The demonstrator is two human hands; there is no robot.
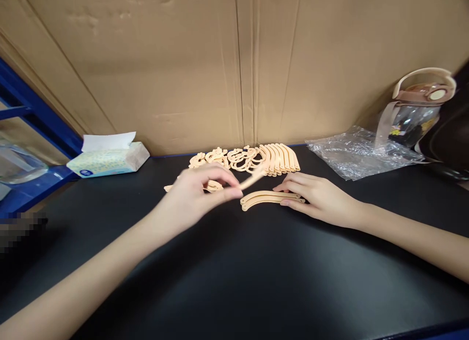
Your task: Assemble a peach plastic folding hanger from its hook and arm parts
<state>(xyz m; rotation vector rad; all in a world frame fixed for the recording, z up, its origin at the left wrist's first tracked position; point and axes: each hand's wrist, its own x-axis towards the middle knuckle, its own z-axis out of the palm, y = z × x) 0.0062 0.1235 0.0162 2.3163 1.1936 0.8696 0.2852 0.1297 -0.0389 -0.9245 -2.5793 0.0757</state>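
**Peach plastic pieces under both hands**

From the head camera we see our left hand point(194, 196) with its grip pinched on a thin strip point(252, 179), held just above the black desk point(256, 271); the strip is blurred. Our right hand point(318, 198) lies flat, grip released, fingertips touching the curved strips point(264, 199) that rest on the desk between the two hands. Just behind them sit a loose pile of parts point(227, 159) and a row of stacked strips point(282, 159), against the cardboard wall point(183, 61). A tissue pack point(110, 159) lies far left; a plastic bag point(355, 154) and a bottle point(417, 110) are far right.
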